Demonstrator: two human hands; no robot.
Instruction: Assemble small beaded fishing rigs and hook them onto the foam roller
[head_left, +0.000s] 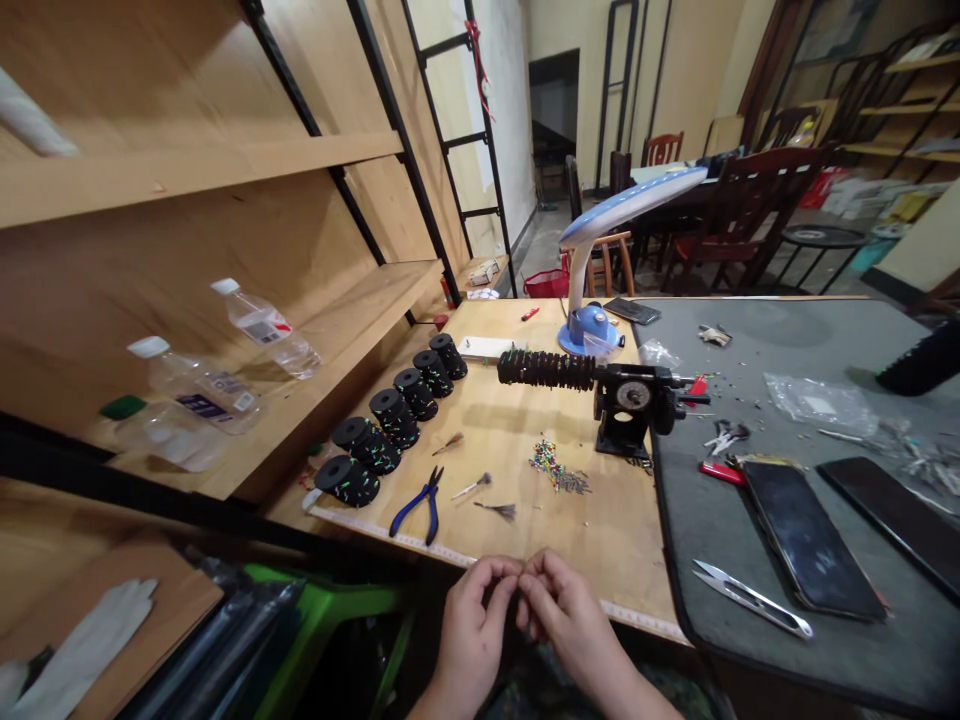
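My left hand (480, 610) and my right hand (559, 605) meet at the fingertips just over the table's front edge. Both are pinched closed; whatever lies between the fingers is too small to make out. Beyond them on the wood is a pile of small coloured beads and metal pieces (559, 468). Blue-handled pliers (420, 508) lie to the left, with several small feathery tufts (491, 510) nearby. Behind the pile stands a black winding device (630, 405) carrying a ribbed black roll (546, 370) dotted with colour.
A row of black foam spools (394, 415) lines the table's left side. A blue lamp (589, 325) stands at the back. On the grey mat (697, 540) lie thread snips (752, 598), a phone (810, 535) and plastic bags (821, 402). Bottles (266, 325) rest on the left shelf.
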